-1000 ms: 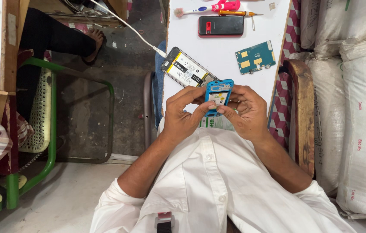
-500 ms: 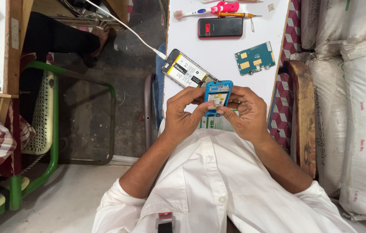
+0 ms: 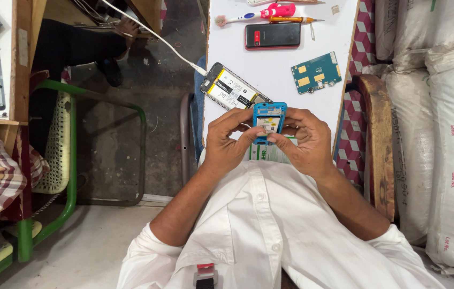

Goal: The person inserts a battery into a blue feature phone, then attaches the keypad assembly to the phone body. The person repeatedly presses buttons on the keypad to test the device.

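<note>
**While Both Thumbs Press, Mind the Open Back**

Since you hold the blue phone shell (image 3: 269,122) at centre frame above the white table (image 3: 280,64), a slipping thumb could dislodge its exposed parts. Your left hand (image 3: 228,140) and right hand (image 3: 306,140) grip it, fingers closed around its sides.

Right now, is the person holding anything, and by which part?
Yes. Both hands hold a small blue phone shell with its back open. The left hand grips its left edge, the right hand its right edge, thumbs pressing near its lower end.
</note>
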